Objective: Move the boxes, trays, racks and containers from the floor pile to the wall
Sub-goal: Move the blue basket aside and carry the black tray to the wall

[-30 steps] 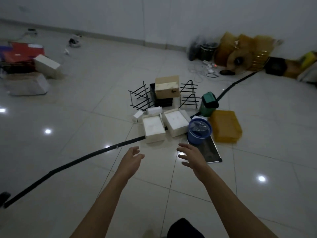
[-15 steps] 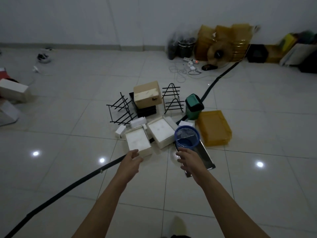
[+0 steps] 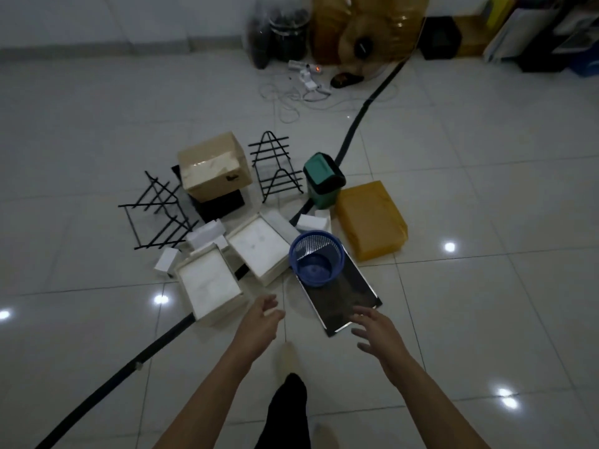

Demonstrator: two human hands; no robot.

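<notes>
Basket [image 3: 316, 258] on tray [image 3: 344, 303], centre frame; both hands spread wide, empty.
I'd grip the tray's long edges with left hand [image 3: 263, 323] and right hand [image 3: 376, 332], lifting level so the basket won't tip.

Dim, soft, glare-spotted floor [image 3: 486, 157]

Basket [image 3: 317, 258] on flat tray [image 3: 346, 303], open boxes [image 3: 207, 283] to its left, cardboard box [image 3: 214, 166] behind — wire racks [image 3: 275, 166] flanking it
</notes>
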